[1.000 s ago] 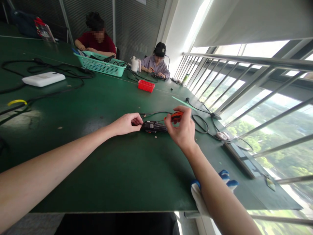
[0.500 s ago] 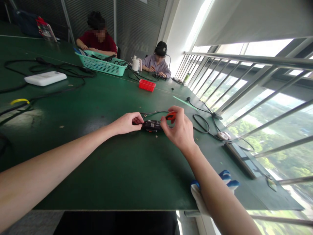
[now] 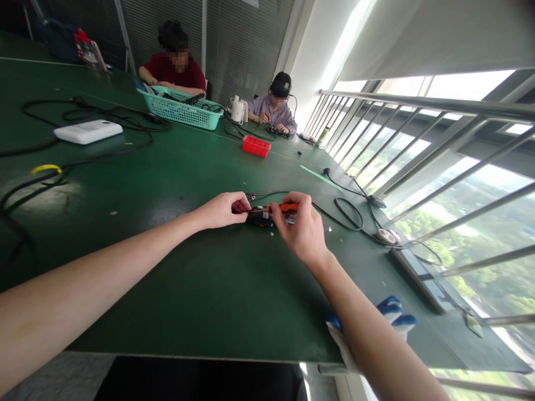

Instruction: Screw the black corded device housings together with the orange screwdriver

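Note:
On the green table lies a small black device (image 3: 259,217) with its inner parts partly showing, between my two hands. My left hand (image 3: 228,211) is closed in a pinch at the device's left end; what the fingertips hold is hidden. An orange screwdriver (image 3: 288,208) is gripped in my right hand (image 3: 304,229), its handle lying nearly level above the device. Its thin shaft points left, towards my left fingertips. My right hand covers the device's right part. A black cable (image 3: 271,193) runs behind both hands.
A red tray (image 3: 256,146), a teal basket (image 3: 184,110) and a white box (image 3: 88,132) stand farther back. Two people work at the far side. Blue-white gloves (image 3: 390,311) lie by my right forearm. A metal railing (image 3: 418,106) borders the right; cables lie on both sides.
My right hand has brought the screwdriver lower and to the left, so it lies flatter over the device. My left hand stays at the device's left end. The view has shifted slightly.

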{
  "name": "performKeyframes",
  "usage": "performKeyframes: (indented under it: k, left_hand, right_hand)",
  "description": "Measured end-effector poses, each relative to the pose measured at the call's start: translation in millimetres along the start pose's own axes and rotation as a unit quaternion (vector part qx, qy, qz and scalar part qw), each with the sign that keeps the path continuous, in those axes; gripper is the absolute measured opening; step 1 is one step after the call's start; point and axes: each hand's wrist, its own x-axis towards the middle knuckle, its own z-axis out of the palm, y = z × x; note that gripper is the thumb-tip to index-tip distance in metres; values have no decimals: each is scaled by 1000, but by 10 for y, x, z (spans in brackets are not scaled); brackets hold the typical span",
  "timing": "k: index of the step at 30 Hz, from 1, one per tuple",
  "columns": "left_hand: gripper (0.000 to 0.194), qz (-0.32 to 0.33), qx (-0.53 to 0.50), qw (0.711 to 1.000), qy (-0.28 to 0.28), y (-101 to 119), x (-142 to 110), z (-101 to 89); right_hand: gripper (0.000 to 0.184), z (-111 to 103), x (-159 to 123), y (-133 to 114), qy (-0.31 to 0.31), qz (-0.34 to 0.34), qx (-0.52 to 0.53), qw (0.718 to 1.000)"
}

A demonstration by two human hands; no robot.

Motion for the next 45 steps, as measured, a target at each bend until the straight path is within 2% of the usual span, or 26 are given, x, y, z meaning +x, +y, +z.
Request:
performKeyframes:
  k: [5,8,10,14,16,19,22,25,32,39,43,45]
  left_hand:
    - [24,2,-5,1000,-3,15,-1,-12]
    - [23,2,-7,1000,-7,20,-3,-13]
    - [24,4,-2,1000,-5,15,-3,-11]
    - [25,4,0,1000,-8,16,-3,-16]
    - [25,0,1,1000,-12,27,-4,-23]
    - [24,-4,6,1000,-12,45,-6,-33]
    - [26,-8,1,1000,-11,59,-8,-37]
    - [28,-16,-4,1000,-14,73,-10,-39]
    - [27,-12,-6,1000,-12,94,-10,-38]
    - [25,-12,-8,1000,-15,95,-12,-39]
    - [25,-9,-5,1000,-12,79,-10,-38]
    - [25,-7,-4,1000,-9,69,-8,-36]
  right_hand:
    - [33,-30,11,-77,2,-21,-4,1000]
    - [26,-83,40,-129,4,-50,-49,998]
    - [21,-104,54,-144,12,-48,-68,996]
    - [28,-102,56,-132,0,-31,-33,999]
    - [26,-105,51,-101,-6,-33,-28,999]
    - [18,-151,45,-23,36,-24,-35,998]
    - [14,-224,50,59,72,12,-39,997]
    - [14,-265,70,103,68,31,-46,996]
    - [4,-248,119,78,36,-38,-119,992]
    - [4,-286,132,87,57,-28,-119,991]
    - [5,-296,145,94,32,-30,-134,990]
    - [16,-301,145,96,19,-26,-112,993]
